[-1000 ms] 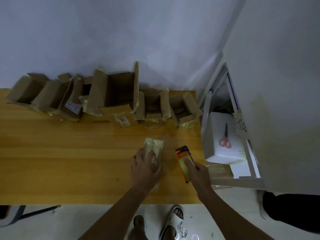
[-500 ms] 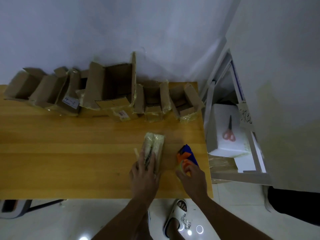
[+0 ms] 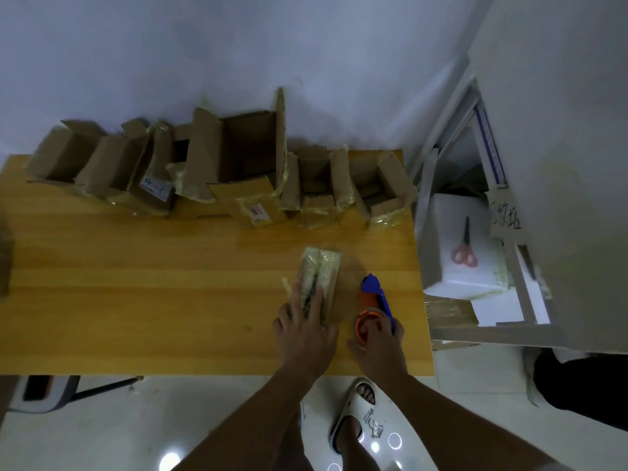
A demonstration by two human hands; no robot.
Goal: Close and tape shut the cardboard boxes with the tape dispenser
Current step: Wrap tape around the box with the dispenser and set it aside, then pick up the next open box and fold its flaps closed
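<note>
A small closed cardboard box (image 3: 323, 266), wrapped in yellowish tape, lies on the wooden table (image 3: 136, 283) near its front right. My left hand (image 3: 302, 324) rests flat on the box's near end with straight fingers. Just right of it stands the orange and blue tape dispenser (image 3: 372, 300); my right hand (image 3: 379, 341) grips its near, round orange end. Several open cardboard boxes (image 3: 244, 154) stand in a row along the table's back edge by the wall.
A white foam box (image 3: 448, 226) with red-handled scissors (image 3: 465, 249) on it sits right of the table inside a white shelf frame. The table's right edge runs close to the dispenser. A sandalled foot (image 3: 360, 416) shows on the tiled floor below.
My right hand has turned the dispenser upright and shifted its grip to the orange roll end. My left hand slid a little up the small box. The camera tilted down.
</note>
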